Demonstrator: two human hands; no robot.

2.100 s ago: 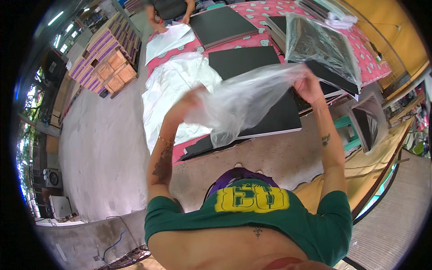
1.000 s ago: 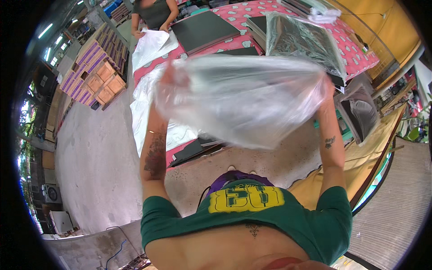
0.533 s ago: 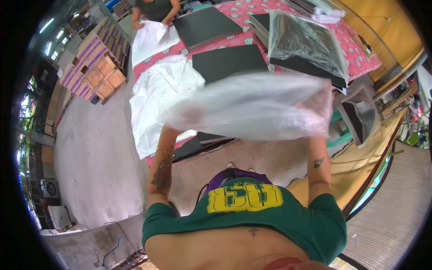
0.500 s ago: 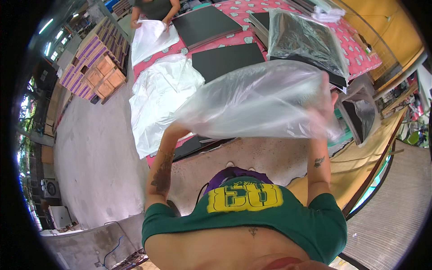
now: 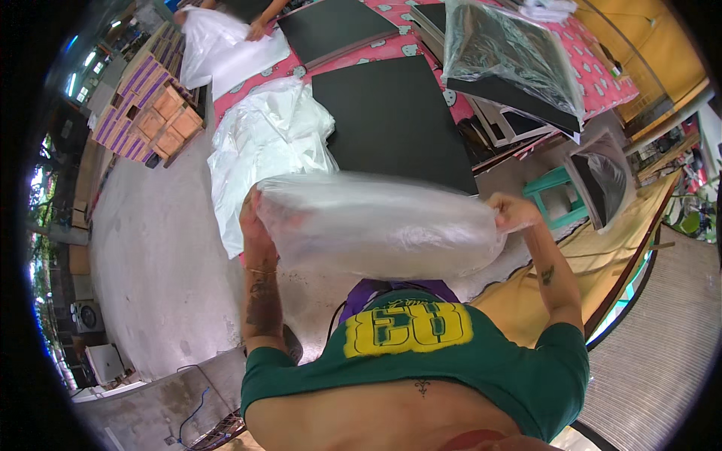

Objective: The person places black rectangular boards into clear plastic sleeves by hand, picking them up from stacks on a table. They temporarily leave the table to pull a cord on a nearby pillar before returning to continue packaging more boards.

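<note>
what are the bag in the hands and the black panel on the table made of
Bag: thin clear plastic film by the look, slightly milky and glossy; it wrinkles, billows and lets light through. Black panel: a flat, stiff sheet with a matte finish and straight edges, perhaps board or foam; the exact material cannot be told.

The bag (image 5: 380,225) between the left hand (image 5: 256,225) and the right hand (image 5: 511,212) is thin clear plastic, glossy and wrinkled. The board (image 5: 391,124) at the near edge of the table (image 5: 602,75) looks matt black and smooth. The table has a pink printed cloth on it. At its left edge a heap of white sheets (image 5: 259,146) looks like soft plastic with a slight shine. The floor (image 5: 150,225) is rough grey concrete. The shirt (image 5: 421,353) is green matt cloth.
</note>
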